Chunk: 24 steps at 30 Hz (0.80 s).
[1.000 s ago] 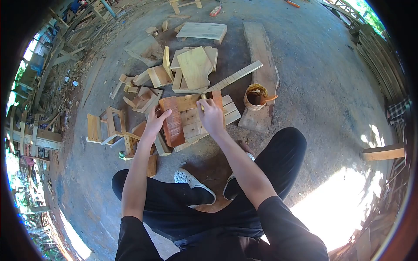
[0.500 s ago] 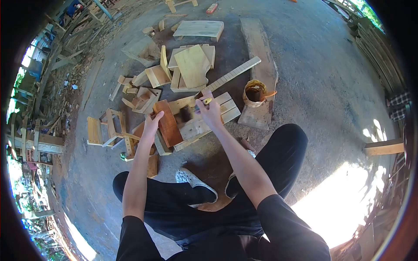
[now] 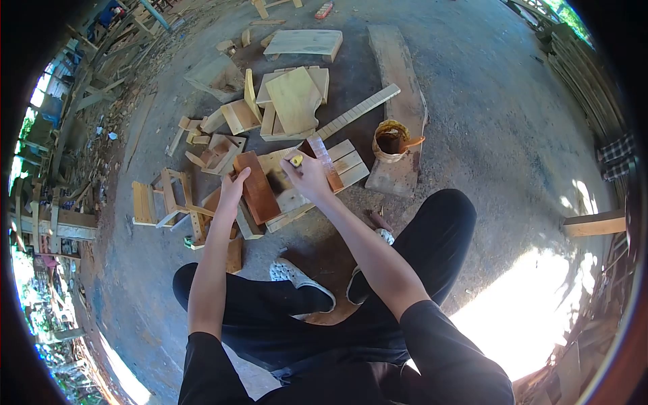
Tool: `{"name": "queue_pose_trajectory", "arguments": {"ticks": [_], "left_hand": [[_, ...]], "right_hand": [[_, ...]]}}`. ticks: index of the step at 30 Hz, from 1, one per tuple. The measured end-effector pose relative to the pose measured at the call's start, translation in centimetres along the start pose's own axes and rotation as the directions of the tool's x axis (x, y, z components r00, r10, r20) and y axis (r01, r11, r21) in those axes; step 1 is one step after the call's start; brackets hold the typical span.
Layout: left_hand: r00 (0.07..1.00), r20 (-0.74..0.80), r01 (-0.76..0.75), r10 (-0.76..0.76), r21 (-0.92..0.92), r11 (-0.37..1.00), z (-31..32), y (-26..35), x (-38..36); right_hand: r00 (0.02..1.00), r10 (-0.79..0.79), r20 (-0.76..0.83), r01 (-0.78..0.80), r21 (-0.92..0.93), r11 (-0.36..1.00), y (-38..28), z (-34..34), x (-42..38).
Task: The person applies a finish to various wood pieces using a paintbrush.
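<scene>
My left hand [image 3: 233,189] is closed on the outer edge of a small wooden piece with a reddish-brown stained end panel [image 3: 258,192]. A second stained panel [image 3: 325,162], shiny as if wet, rises at the other end, past my right hand. Between the panels, my right hand [image 3: 307,178] is closed around a paintbrush with a yellow handle [image 3: 297,160]. Its bristles are dark and blurred, partly hidden by the piece. Beneath lies a pale slatted wooden board [image 3: 351,166]. To the right, a stain-smeared pot [image 3: 383,150] with an orange-brown handle stands on a long plank [image 3: 397,74].
Bare wooden pieces [image 3: 294,101] are stacked beyond my hands, with a low bench [image 3: 305,43] farther back. A small wooden frame [image 3: 170,196] stands at the left. A narrow slatted strip [image 3: 358,112] slants toward the plank. Stacked timber [image 3: 577,74] lines the right.
My right hand has moved left with the paintbrush, uncovering the shiny right panel. My left hand keeps its hold on the piece. The whole view has shifted slightly.
</scene>
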<state>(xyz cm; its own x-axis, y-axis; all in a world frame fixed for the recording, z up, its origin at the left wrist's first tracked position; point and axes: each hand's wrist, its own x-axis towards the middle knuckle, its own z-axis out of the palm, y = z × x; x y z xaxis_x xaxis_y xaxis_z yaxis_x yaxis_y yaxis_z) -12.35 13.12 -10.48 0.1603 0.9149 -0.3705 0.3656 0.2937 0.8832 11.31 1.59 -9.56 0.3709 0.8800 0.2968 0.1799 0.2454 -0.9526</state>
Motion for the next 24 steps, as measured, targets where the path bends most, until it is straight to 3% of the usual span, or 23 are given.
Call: {"name": "queue_pose_trajectory", "arguments": {"ticks": [1,3,5,7,9,10,11,12,15,18,19,22,23,24], "left_hand": [[1.000,-0.001,0.002,-0.002,0.000,1.000,0.0,-0.1,0.0],[0.999,-0.034,0.032,-0.030,0.046,0.998,-0.1,-0.3,0.2],[0.998,-0.057,0.009,-0.007,0.026,1.000,0.0,-0.5,-0.2],[0.996,-0.084,-0.015,0.015,0.000,1.000,0.3,-0.5,-0.8],[0.988,-0.138,0.076,-0.066,0.074,0.994,0.4,-0.1,-1.3],[0.988,-0.141,0.077,-0.065,0.075,0.994,0.2,-0.3,-1.1],[0.991,-0.120,0.069,-0.061,0.066,0.995,0.1,-0.5,-1.0],[0.994,-0.098,0.063,-0.057,0.057,0.996,0.1,-0.4,-1.2],[0.991,-0.129,0.045,-0.040,0.036,0.998,0.6,0.0,-1.2],[0.986,-0.159,-0.047,0.053,0.042,0.998,1.1,-0.2,-0.6],[0.985,-0.162,-0.045,0.052,0.043,0.998,1.5,0.8,-1.6],[0.976,-0.199,-0.068,0.088,0.107,0.992,2.5,2.7,-3.3],[0.978,-0.187,-0.069,0.088,0.106,0.992,2.6,3.1,-3.4],[0.980,-0.177,-0.069,0.087,0.104,0.992,2.5,2.8,-3.1]], "right_hand": [[0.985,0.160,0.057,-0.170,0.243,0.955,-0.2,0.4,0.0],[0.988,0.150,0.049,-0.157,0.210,0.965,0.1,0.6,-0.2],[0.943,0.326,0.065,-0.320,0.447,0.835,2.0,0.3,-0.2],[0.934,0.349,0.083,-0.346,0.463,0.816,4.3,-0.8,0.0],[0.923,0.379,0.067,-0.381,0.288,0.879,5.4,-2.4,0.4],[0.923,0.378,0.069,-0.381,0.290,0.878,5.4,-3.6,0.9],[0.973,0.232,0.005,-0.232,-0.030,0.972,5.3,-4.8,1.5],[0.998,0.068,-0.006,-0.066,-0.353,0.933,5.2,-5.4,1.6],[0.994,0.058,-0.089,-0.091,-0.420,0.903,4.6,-6.1,1.1],[1.000,0.002,-0.014,-0.009,-0.560,0.828,3.9,-3.9,0.1],[1.000,0.003,-0.012,-0.009,-0.559,0.829,3.8,-3.2,-0.2],[0.965,-0.239,0.112,0.262,-0.508,0.821,3.1,-2.3,-0.2],[0.965,-0.238,0.108,0.259,-0.512,0.819,2.9,-2.5,0.2],[0.986,-0.149,0.073,0.166,-0.394,0.904,2.6,-2.8,0.7]]}}
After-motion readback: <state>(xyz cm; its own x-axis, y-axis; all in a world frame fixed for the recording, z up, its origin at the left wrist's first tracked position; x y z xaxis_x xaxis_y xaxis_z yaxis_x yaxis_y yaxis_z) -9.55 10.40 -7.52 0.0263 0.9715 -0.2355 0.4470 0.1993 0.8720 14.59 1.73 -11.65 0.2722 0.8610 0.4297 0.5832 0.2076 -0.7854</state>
